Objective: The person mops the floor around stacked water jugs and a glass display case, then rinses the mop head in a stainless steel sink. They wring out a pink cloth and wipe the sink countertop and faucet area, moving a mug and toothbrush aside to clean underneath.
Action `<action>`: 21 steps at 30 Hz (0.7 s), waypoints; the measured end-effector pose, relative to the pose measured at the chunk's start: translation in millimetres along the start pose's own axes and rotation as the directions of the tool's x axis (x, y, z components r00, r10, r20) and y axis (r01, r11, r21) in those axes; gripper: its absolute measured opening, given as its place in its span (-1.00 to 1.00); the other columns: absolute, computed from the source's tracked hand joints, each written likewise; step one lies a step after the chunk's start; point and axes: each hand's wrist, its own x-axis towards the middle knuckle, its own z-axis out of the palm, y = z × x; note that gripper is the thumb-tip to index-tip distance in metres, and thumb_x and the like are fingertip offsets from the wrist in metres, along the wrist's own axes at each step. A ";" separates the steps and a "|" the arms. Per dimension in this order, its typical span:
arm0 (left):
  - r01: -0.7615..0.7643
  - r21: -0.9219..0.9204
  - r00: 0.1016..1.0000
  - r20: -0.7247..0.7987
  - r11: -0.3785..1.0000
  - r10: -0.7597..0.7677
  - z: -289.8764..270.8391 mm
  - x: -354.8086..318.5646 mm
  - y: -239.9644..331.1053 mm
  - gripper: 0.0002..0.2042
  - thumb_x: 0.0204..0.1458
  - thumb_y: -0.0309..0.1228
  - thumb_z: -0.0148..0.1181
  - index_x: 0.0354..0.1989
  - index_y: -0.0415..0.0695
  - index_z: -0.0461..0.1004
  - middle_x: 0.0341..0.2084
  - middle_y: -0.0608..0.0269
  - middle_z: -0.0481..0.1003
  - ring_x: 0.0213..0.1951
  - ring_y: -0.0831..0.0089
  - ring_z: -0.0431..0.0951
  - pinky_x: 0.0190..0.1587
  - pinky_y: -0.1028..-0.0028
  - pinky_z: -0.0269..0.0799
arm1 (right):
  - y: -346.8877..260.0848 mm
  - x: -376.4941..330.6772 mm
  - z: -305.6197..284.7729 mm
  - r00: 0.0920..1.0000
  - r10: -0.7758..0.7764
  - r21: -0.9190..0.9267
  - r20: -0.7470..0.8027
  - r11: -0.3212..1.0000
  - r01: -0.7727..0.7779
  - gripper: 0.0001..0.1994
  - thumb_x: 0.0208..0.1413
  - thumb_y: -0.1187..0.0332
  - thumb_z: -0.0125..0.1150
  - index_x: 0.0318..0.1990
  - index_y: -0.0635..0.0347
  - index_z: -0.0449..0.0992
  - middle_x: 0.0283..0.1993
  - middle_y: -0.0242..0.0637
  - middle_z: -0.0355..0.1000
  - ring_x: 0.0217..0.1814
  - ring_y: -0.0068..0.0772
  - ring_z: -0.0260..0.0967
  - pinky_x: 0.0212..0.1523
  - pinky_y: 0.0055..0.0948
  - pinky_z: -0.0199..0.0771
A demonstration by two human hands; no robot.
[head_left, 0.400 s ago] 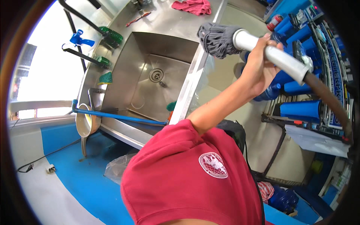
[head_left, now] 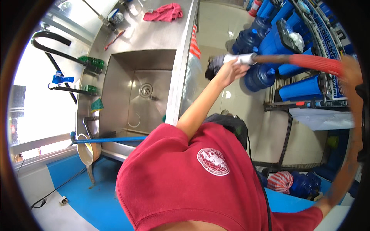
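Note:
A mop [head_left: 273, 59] is stretched across the upper right of the view, over the floor. Its dark grey strands [head_left: 215, 66] hang at the left end, below a white socket, and the brown handle runs into a red section toward the right rim. My left hand [head_left: 234, 71], fingers closed, grips the white socket just behind the strands. At the right rim, my right hand [head_left: 350, 71] is wrapped round the end of the red section; it looks smeared and partly dark.
Left of me is a steel sink [head_left: 119, 81] with a pink cloth [head_left: 163, 12] on its counter. A blue pipe [head_left: 111, 139] crosses its near side. Blue water jugs [head_left: 262, 77] stand on the floor beside a rack of blue bins [head_left: 300, 92]. A brown pot [head_left: 89, 152] hangs near the sink.
The mop has swung from tilted to nearly level, its strands now farther over the floor. My right arm and the handle's red section have come into view. The view has shifted rightward.

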 end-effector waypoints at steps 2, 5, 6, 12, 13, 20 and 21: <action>-0.001 0.169 0.976 -0.214 0.986 0.037 -46.4 -3.0 -18.1 -0.46 0.28 -0.11 -0.10 0.31 -0.22 0.17 0.18 0.02 0.38 0.22 0.29 0.37 0.23 0.31 0.22 | -54.4 25.5 98.6 0.977 -0.210 -0.064 -0.034 0.976 0.207 -0.94 -0.07 0.41 0.15 -0.39 0.10 0.46 -0.40 -0.20 0.40 -0.28 -0.22 0.42 -0.32 -0.25 0.37; -0.044 0.206 0.942 -0.317 0.978 0.109 -97.0 -28.8 -29.9 -0.49 0.27 -0.12 -0.05 0.28 -0.18 0.26 0.17 0.07 0.40 0.26 0.31 0.33 0.26 0.30 0.19 | -178.4 75.0 232.9 0.855 -0.501 -0.216 -0.132 0.856 0.469 -0.94 -0.21 0.32 0.17 -0.58 0.02 0.48 -0.58 -0.34 0.41 -0.49 -0.35 0.41 -0.47 -0.31 0.32; -0.052 0.277 0.930 -0.338 0.959 0.148 -104.5 -38.5 -28.0 -0.50 0.26 -0.11 -0.04 0.26 -0.16 0.29 0.18 0.09 0.39 0.27 0.31 0.31 0.28 0.30 0.18 | -223.8 85.5 265.6 0.817 -0.545 -0.075 -0.186 0.837 0.541 -0.92 -0.20 0.30 0.18 -0.59 0.03 0.51 -0.60 -0.34 0.43 -0.51 -0.36 0.43 -0.49 -0.31 0.32; -0.215 0.735 0.640 -0.392 0.643 0.661 -73.8 -70.5 -14.8 -0.43 0.11 -0.25 0.29 0.24 -0.22 0.27 0.23 0.07 0.32 0.31 0.27 0.26 0.36 0.21 0.10 | -422.2 118.2 381.1 0.482 -0.830 0.012 -0.281 0.500 0.866 -0.84 -0.08 0.21 0.21 -0.60 -0.11 0.64 -0.55 -0.40 0.56 -0.44 -0.36 0.53 -0.29 -0.19 0.46; -0.192 0.810 0.561 -0.372 0.554 0.739 -63.6 -63.0 -12.5 -0.39 0.09 -0.24 0.32 0.25 -0.22 0.25 0.25 0.06 0.30 0.32 0.28 0.25 0.35 0.23 0.10 | -443.6 119.7 385.3 0.409 -0.860 0.152 -0.304 0.380 0.912 -0.85 -0.02 0.19 0.19 -0.46 -0.07 0.65 -0.42 -0.34 0.58 -0.32 -0.34 0.54 -0.21 -0.16 0.46; -0.037 0.719 0.046 -0.692 0.694 0.720 -48.6 -0.7 2.6 -0.70 0.02 -0.24 0.34 -0.49 -0.26 0.50 -0.70 0.25 0.40 -0.58 0.50 0.34 -0.42 0.37 0.35 | -481.0 100.4 318.0 0.093 -0.945 0.592 -0.314 -0.118 0.797 -0.81 0.09 0.28 0.15 -0.22 0.13 0.58 -0.22 -0.13 0.53 -0.12 -0.17 0.50 -0.06 -0.23 0.46; 0.005 0.696 0.023 -0.718 0.718 0.695 -48.5 -1.0 -6.1 -0.67 0.09 -0.29 0.27 -0.59 -0.30 0.45 -0.81 0.20 0.22 -0.64 0.47 0.15 -0.54 0.29 0.21 | -472.4 95.0 303.4 0.053 -0.946 0.644 -0.320 -0.176 0.745 -0.80 0.10 0.29 0.14 -0.19 0.16 0.57 -0.19 -0.10 0.53 -0.09 -0.15 0.49 -0.03 -0.24 0.45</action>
